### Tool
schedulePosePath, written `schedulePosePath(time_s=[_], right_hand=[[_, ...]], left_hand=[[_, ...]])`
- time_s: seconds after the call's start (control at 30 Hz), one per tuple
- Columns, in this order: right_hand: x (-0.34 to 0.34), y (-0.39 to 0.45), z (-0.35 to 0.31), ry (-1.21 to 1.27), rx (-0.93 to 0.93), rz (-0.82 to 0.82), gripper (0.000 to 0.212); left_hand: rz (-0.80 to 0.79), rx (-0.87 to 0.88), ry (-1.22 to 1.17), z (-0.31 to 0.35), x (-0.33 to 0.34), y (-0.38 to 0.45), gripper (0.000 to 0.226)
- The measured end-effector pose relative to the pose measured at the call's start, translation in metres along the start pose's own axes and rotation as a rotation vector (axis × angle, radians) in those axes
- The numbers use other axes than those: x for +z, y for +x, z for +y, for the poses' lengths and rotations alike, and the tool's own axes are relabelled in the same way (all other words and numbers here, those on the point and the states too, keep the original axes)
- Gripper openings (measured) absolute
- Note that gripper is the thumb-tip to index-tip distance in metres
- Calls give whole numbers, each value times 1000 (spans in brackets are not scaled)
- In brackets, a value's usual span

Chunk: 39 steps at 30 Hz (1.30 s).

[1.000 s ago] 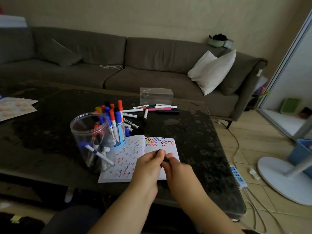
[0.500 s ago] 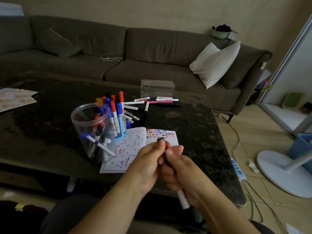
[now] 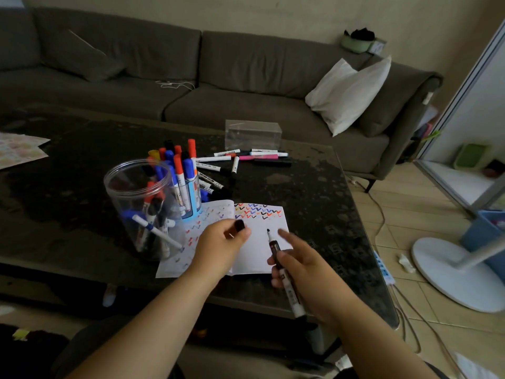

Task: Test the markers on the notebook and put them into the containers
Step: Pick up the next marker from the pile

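Observation:
An open notebook (image 3: 259,242) with rows of coloured zigzag marks lies on the dark table. My left hand (image 3: 218,247) hovers over its spine and pinches a black marker cap (image 3: 240,225). My right hand (image 3: 300,266) grips an uncapped black marker (image 3: 276,250), tip pointing at the blank part of the right page. A clear round jar (image 3: 136,203) left of the notebook holds several markers. Behind it a blue cup (image 3: 191,198) stands full of red and blue markers. Loose markers (image 3: 246,157) lie farther back beside a clear box (image 3: 252,134).
The dark table (image 3: 314,192) ends at the right near a power strip (image 3: 382,266), cables and a white fan base (image 3: 451,272) on the tiled floor. Patterned paper (image 3: 19,151) lies at the table's far left. A grey sofa (image 3: 218,86) runs behind.
My hands have pulled apart: the cap came off in my left hand and the marker's bare tip now points at the page in my right.

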State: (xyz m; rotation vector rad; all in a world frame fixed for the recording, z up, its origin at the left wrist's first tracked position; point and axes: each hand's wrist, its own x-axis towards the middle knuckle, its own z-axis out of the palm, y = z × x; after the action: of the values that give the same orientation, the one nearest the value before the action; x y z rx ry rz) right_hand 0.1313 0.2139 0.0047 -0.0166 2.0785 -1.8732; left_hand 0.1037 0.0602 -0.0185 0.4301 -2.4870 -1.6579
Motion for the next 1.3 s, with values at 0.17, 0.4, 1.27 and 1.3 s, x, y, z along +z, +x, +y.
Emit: schedulePosePath(time_s=[0.17,0.4,1.27,1.3], right_hand=[[-12,24,-2,360,39,33,30],[-29,73,14,274,40,117,16],[-31,181,50,-366,-233,384,23],[-31,181,50,-372,-231,380,23]], left_hand=[[-61,196,333,-16,16,16,20],[-166,417,597,-49,34,25,22],[-128,550,653,-78,44,40,26],[-131,547,652,-78,44,40,24]])
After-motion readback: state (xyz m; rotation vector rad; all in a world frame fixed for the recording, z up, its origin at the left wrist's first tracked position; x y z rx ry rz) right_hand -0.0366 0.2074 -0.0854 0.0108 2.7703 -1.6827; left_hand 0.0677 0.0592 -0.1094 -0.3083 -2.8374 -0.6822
